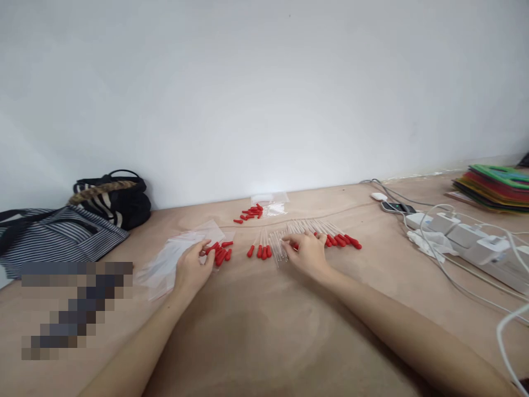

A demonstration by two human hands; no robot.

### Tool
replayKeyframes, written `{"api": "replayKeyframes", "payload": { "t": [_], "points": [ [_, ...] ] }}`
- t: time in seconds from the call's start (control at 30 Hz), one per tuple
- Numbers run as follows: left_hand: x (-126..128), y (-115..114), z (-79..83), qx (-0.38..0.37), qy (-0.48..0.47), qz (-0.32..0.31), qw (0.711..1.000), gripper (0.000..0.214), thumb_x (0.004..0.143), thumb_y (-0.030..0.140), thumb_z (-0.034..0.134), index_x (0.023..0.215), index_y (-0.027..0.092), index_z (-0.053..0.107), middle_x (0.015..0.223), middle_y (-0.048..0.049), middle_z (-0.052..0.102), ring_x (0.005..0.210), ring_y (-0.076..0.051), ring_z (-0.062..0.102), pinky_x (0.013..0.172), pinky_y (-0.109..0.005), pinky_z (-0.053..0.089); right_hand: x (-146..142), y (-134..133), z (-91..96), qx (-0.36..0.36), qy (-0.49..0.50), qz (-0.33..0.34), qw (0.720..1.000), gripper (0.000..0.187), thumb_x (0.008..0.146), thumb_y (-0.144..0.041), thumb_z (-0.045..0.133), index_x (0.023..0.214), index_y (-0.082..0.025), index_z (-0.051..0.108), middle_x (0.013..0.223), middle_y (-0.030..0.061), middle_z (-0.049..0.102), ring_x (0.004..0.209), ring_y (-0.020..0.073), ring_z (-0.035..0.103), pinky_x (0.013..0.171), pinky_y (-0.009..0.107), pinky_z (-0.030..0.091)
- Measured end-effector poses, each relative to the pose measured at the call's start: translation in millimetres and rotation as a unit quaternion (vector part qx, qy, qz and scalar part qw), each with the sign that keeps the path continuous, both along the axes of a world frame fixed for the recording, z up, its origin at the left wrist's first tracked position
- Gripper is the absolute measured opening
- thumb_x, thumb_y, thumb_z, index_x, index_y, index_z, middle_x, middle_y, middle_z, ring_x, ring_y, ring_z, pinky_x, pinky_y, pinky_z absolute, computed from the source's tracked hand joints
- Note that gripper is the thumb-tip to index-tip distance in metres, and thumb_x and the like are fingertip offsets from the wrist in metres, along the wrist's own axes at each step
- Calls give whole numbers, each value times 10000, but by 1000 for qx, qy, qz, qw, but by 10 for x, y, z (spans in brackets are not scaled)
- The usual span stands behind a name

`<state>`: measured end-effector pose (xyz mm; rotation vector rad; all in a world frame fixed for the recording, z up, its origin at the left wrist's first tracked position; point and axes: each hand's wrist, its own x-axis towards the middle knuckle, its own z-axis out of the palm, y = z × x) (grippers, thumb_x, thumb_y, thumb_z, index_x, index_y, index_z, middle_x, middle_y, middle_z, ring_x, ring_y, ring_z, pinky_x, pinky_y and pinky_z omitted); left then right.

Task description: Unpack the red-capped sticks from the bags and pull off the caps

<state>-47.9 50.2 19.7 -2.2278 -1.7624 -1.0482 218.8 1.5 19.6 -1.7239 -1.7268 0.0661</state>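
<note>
My left hand (196, 266) is at a small heap of red rubber dropper bulbs (221, 256), thumb and forefinger closed around one at the heap's left edge. My right hand (308, 255) reaches over a row of thin clear glass dropper tubes (278, 248), its thumb and forefinger pinched at the tubes; its other fingers are curled and partly hidden. Left of those tubes lie several droppers with red bulbs fitted (264, 252). More fitted droppers (341, 240) fan out to the right of my right hand, partly covered by it.
Clear plastic bags (176, 256) lie left, beside my left hand. Farther back are more red bulbs (251, 213) and a clear packet (276, 207). A striped bag (61, 237) and black bag (119, 201) stand left. A power strip (475, 242), cables and stacked coloured sheets (494, 190) occupy the right.
</note>
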Motion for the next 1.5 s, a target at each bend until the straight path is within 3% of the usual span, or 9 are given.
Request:
{"api": "replayKeyframes", "payload": {
  "t": [0.1, 0.23, 0.5, 0.67, 0.83, 1.0, 1.13, 1.3, 1.5],
  "points": [
    [-78, 45, -39, -33, 25, 25, 999, 304, 722, 354, 497, 938, 167, 599, 756, -51, 673, 696, -220, 599, 639, -315, 453, -81, 221, 88, -66, -11, -39, 997, 216, 790, -300, 476, 915, -281, 652, 760, 14, 679, 850, 200, 518, 779, 367, 184],
    [-4, -49, -49, 29, 82, 42, 995, 275, 747, 387, 505, 881, 178, 624, 860, -80, 669, 813, -269, 573, 695, -362, 407, -274, 424, 95, -108, -95, -56, 988, 256, 777, -261, 454, 947, -235, 643, 782, 68, 676, 837, 215, 551, 793, 383, 201],
    [414, -188, -39, 33, 169, -46, 984, 178, 771, 338, 535, 830, 218, 652, 857, -57, 641, 852, -241, 541, 714, -367, 322, -390, 530, -14, -112, -143, -59, 982, 216, 739, -165, 462, 837, -164, 654, 821, 130, 663, 896, 256, 534, 811, 405, 189],
    [729, -110, -49, -19, 212, -25, 977, 205, 777, 357, 516, 782, 198, 646, 853, -72, 631, 887, -259, 521, 733, -390, 306, -332, 490, -20, -96, -158, -57, 981, 222, 773, -212, 446, 860, -173, 647, 863, 124, 657, 893, 255, 516, 805, 408, 182],
    [840, -54, -62, -38, 210, 11, 977, 196, 747, 307, 511, 649, 173, 616, 809, -93, 628, 878, -279, 518, 734, -403, 304, -165, 246, -79, 51, -158, -29, 986, 232, 823, -226, 416, 801, -207, 647, 799, 59, 649, 824, 201, 490, 761, 376, 180],
    [721, -155, -33, 5, 150, 42, 988, 161, 757, 275, 493, 697, 172, 602, 811, -77, 623, 848, -263, 529, 730, -393, 303, 115, -160, -262, 222, -171, 51, 959, 178, 809, -216, 477, 755, -214, 647, 638, 3, 589, 699, 142, 457, 734, 341, 201],
    [592, -425, -58, 60, 90, -65, 992, 139, 778, 264, 489, 719, 184, 587, 817, -56, 611, 825, -228, 531, 723, -361, 311, 274, -396, -285, 295, -150, 95, 939, 173, 803, -227, 508, 919, -214, 636, 783, 22, 622, 730, 139, 489, 753, 337, 232],
    [601, -711, -145, 1, 92, -231, 968, 88, 766, 221, 500, 718, 203, 572, 780, -19, 589, 805, -190, 523, 723, -337, 302, 250, -454, -223, 297, -179, 165, 924, 345, 777, -431, 561, 1055, -230, 589, 956, 40, 634, 873, 176, 511, 876, 394, 192],
    [673, -721, -175, -17, 86, -271, 959, 70, 771, 225, 514, 751, 206, 578, 811, -15, 596, 811, -181, 523, 734, -346, 285, 131, -377, -317, 252, -195, 248, 915, 108, 808, -305, 549, 801, -243, 637, 609, -39, 590, 746, 130, 478, 923, 414, 135]
  ]
}}
